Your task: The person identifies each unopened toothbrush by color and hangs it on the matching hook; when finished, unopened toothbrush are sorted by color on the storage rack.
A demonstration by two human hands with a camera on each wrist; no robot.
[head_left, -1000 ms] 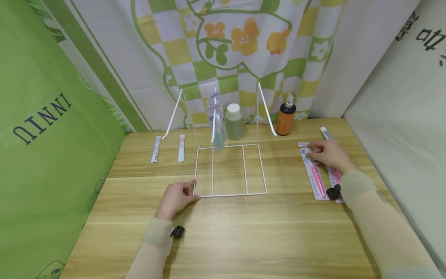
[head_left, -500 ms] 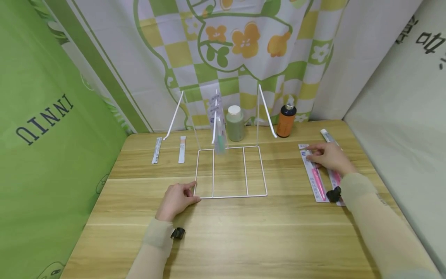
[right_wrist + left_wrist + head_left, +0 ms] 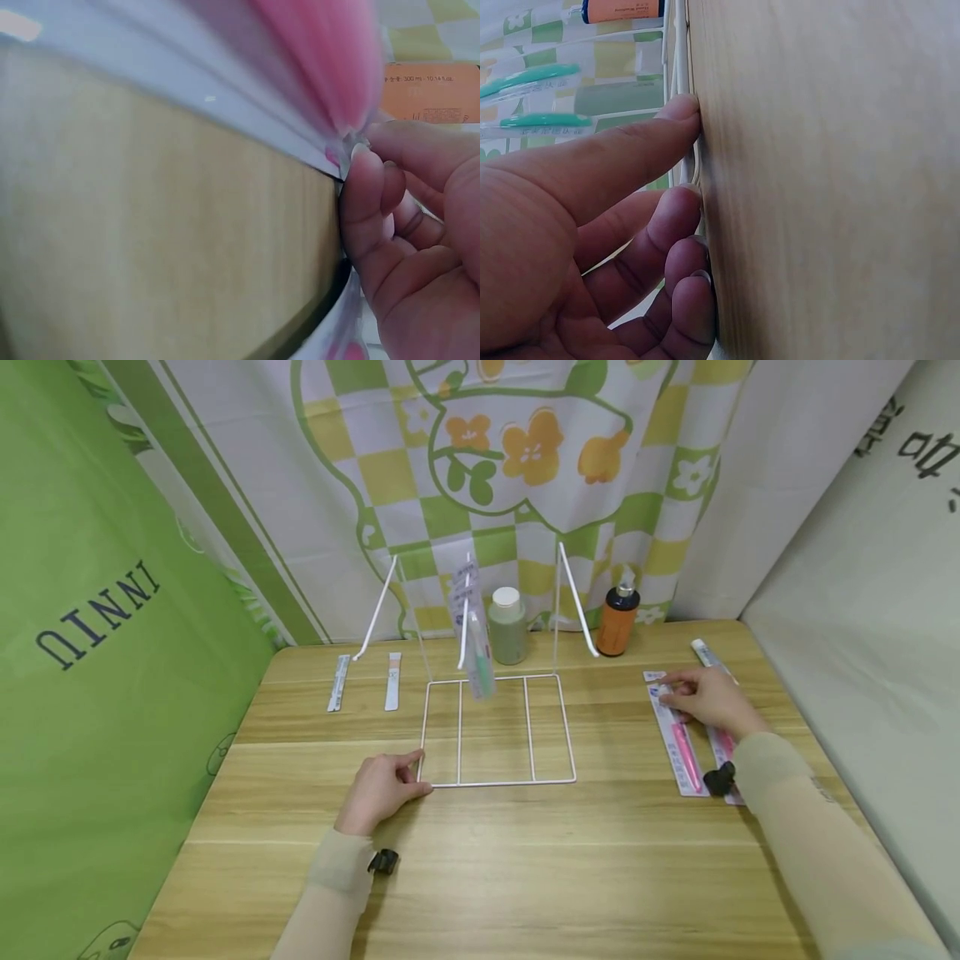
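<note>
My left hand (image 3: 381,789) holds the front left corner of a white wire rack (image 3: 495,784), thumb on the front wire and index finger at the side wire. In the left wrist view its other fingers (image 3: 692,307) curl beside the wood. Clear packs with green toothbrushes (image 3: 482,670) hang from the rack's middle hook. At the right, my right hand (image 3: 708,697) pinches the top end of a packaged pink toothbrush (image 3: 686,758) between thumb and index finger. A second pink packaged toothbrush (image 3: 724,742) lies beside it, partly hidden under the wrist.
Behind the rack stand a green bottle with a white cap (image 3: 507,631) and an orange pump bottle (image 3: 618,625). Two slim packets (image 3: 392,681) lie left of the rack. A slim white-ended item (image 3: 705,653) lies beyond the right hand. A patterned curtain (image 3: 525,510) hangs behind.
The lower ends of the hanging toothbrush packs have swung slightly right. Both hands stay in place, and the head view has shifted a little.
</note>
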